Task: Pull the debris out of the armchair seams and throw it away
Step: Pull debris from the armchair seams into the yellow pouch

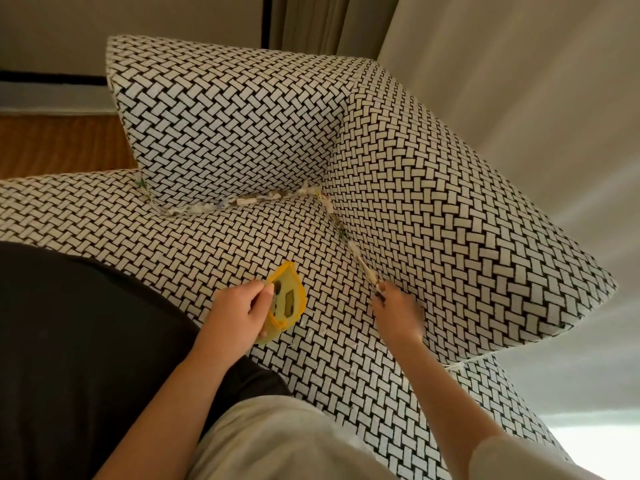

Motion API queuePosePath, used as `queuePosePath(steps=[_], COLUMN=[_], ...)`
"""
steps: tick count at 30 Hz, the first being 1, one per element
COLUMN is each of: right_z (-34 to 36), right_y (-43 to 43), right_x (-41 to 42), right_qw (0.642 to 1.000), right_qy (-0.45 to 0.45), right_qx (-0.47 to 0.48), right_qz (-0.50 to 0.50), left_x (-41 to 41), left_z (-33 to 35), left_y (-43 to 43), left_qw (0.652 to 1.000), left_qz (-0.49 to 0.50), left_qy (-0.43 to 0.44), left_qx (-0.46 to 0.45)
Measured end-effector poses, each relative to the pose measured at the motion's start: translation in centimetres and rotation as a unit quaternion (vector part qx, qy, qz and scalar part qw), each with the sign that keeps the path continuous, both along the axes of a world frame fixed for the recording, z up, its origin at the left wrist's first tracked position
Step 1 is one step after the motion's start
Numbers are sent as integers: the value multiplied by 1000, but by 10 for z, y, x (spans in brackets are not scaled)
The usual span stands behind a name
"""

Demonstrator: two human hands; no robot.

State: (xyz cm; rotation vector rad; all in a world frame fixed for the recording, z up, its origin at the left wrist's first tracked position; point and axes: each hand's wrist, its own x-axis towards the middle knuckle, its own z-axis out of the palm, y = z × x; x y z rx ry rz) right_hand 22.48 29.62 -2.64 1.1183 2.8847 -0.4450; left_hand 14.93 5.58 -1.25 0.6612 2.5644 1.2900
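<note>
The armchair (263,119) is covered in black-and-white woven-pattern fabric. Scraps of paper-like debris (242,202) fill the seam between seat and back, and more debris (356,254) lines the seam along the right armrest. My left hand (239,315) grips a small yellow container (285,301) over the seat. My right hand (398,311) pinches a piece of debris at the near end of the right seam.
A dark cushion or garment (76,341) lies on the seat's left side. My light trousers (277,441) fill the bottom of the view. Wooden floor (52,143) shows at the left, curtains (329,22) behind, a pale wall (519,81) at the right.
</note>
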Motion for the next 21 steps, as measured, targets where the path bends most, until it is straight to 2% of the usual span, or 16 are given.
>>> queuePosePath(steps=[8, 11, 14, 15, 17, 19, 21], right_z=[-7, -4, 0, 2, 10, 25, 39], right_y=[5, 3, 3, 1, -9, -32, -60], right_x=[-11, -13, -10, -8, -3, 6, 16], right_qw=[992, 992, 996, 998, 996, 960, 920], right_qy=[-93, -93, -49, -23, 61, 173, 251], right_qx=[81, 89, 79, 56, -63, -208, -275], right_qz=[-11, -6, -3, 6, 33, 72, 124], left_x=[10, 18, 22, 22, 22, 22, 23], left_z=[4, 2, 2, 2, 1, 1, 1], left_y=[4, 7, 9, 10, 11, 12, 11], left_qw=[998, 998, 999, 999, 999, 999, 998], left_qz=[-7, -6, -5, -5, -11, -22, -39], left_qy=[-42, -23, -8, -7, -13, -31, -52], left_qx=[43, 50, 45, 43, 37, 25, 17])
